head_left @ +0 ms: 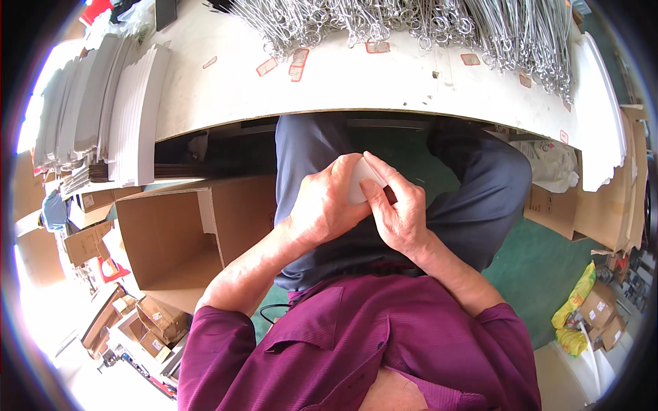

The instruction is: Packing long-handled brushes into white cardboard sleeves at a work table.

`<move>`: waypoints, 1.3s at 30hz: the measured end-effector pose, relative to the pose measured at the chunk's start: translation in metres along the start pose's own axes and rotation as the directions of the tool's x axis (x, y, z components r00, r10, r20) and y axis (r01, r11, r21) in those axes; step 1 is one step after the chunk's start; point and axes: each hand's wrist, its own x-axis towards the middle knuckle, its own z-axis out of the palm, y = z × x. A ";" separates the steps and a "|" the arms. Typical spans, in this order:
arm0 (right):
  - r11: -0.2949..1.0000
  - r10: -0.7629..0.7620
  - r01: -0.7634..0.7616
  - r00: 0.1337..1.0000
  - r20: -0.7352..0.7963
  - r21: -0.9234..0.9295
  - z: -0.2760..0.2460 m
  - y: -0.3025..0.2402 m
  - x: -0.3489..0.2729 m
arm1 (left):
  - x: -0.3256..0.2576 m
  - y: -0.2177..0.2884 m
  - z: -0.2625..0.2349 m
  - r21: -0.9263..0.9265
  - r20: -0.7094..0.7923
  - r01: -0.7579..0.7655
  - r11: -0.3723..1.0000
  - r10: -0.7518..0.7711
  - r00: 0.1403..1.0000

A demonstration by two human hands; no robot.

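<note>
Both my hands are closed on a small white piece with flat faces, perhaps a folded card box (357, 183), held above my lap in front of the table edge. My left hand (325, 200) wraps it from the left side. From the right, my right hand (400, 211) presses its thumb on the near face, with the fingers reaching over the far end. Much of the white piece is hidden by my fingers, so I cannot make out its full shape.
Thin silvery metal rods with ring ends (384, 24) lie in a heap along the table's (343, 85) far side. Stacks of white card (133, 113) stand at the left, more white sheets (598, 113) at the right. An open brown carton (168, 240) sits below left.
</note>
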 end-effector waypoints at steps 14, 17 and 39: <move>0.979 0.088 -0.079 0.995 -0.039 0.189 0.001 -0.001 -0.012 | -0.001 0.004 -0.001 -0.038 0.026 0.018 0.999 -0.017 1.000; 0.990 0.053 -0.044 0.997 -0.061 0.134 0.003 -0.002 -0.013 | 0.000 0.003 0.000 -0.046 0.013 0.018 0.999 -0.017 1.000; 0.936 0.243 -0.214 0.967 -0.073 0.278 -0.005 0.001 0.005 | -0.009 0.001 -0.027 -0.154 0.188 0.210 0.966 -0.180 0.966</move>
